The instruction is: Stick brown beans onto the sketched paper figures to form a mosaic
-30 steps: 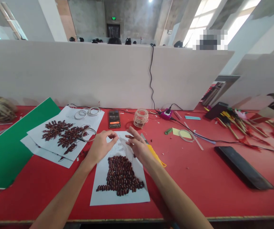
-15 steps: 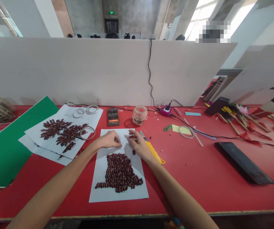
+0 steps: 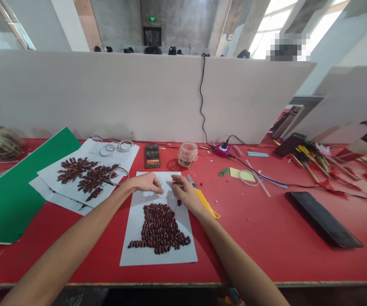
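Observation:
A white sheet of paper [image 3: 188, 253] lies in front of me, covered in its lower part by tight rows of dark red-brown beans [image 3: 159, 227]. Faint drawn lines show on its upper part. My left hand [image 3: 149, 182] is at the sheet's upper left, thumb and fingertips pinched together just above the paper; whatever is between them is too small to make out. Across a narrow gap, my right hand [image 3: 183, 189] rests at the upper right edge with its fingers loosely bent and apart. A dark bean [image 3: 179, 203] lies under its wrist side.
A yellow utility knife [image 3: 206, 204] lies beside my right hand. Behind the sheet stand a glass jar [image 3: 187, 154] and a phone [image 3: 152, 156]. Bean-covered papers [image 3: 65, 199] and a green board [image 3: 7, 212] are at left; a black tray [image 3: 322, 219] is at right.
The view has shifted slightly. Both hands keep nearly the same place and pose over the upper part of the sheet.

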`<action>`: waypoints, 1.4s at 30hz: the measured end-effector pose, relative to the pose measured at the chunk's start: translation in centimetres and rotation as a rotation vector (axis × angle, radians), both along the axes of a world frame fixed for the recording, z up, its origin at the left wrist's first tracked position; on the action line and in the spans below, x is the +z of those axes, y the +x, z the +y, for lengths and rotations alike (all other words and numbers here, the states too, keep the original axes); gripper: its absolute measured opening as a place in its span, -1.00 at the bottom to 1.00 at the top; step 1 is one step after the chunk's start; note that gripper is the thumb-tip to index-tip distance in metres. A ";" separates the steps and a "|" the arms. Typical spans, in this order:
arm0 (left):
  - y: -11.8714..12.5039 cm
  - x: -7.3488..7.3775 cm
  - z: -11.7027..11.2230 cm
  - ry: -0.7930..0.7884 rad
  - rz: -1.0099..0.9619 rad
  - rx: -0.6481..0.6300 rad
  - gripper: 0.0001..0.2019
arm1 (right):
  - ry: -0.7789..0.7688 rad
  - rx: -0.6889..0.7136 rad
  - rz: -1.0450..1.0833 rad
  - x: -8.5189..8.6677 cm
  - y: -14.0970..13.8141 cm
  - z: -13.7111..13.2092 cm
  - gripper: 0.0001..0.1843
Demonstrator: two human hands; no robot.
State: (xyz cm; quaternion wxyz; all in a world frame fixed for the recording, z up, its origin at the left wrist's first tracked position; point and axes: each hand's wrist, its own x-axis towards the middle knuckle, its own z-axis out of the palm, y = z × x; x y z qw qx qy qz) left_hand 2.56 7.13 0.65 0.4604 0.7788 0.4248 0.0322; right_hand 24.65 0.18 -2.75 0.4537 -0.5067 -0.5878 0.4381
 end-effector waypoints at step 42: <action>2.1 1.4 -1.1 0.133 0.205 0.090 -0.82 | 0.014 -0.003 -0.007 -0.1 0.0 0.0 -0.68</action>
